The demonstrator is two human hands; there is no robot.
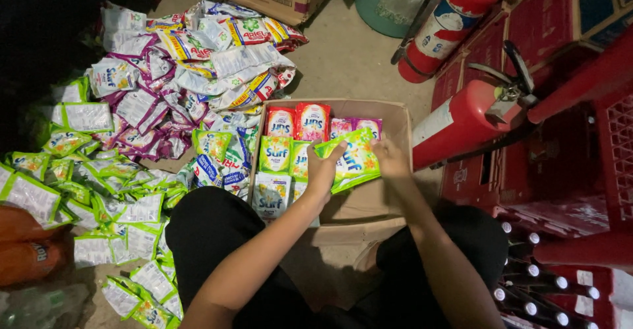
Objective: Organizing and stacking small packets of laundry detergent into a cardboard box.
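Together both hands, left hand [323, 169] and right hand [389, 159], grip glossy green sachets [351, 161] over the cardboard box [369, 200].

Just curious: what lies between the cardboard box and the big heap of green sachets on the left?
In the head view, loose green and blue sachets bridge the cardboard box and the green heap.

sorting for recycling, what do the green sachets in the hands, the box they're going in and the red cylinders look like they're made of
Green sachets, held by the left hand and right hand: thin glossy plastic film, judging by the crinkles and sheen. Box: plain brown cardboard, matte, with soft bent flaps. Fire extinguishers: probably painted metal, smooth red gloss with highlights; the handle and hose look black.
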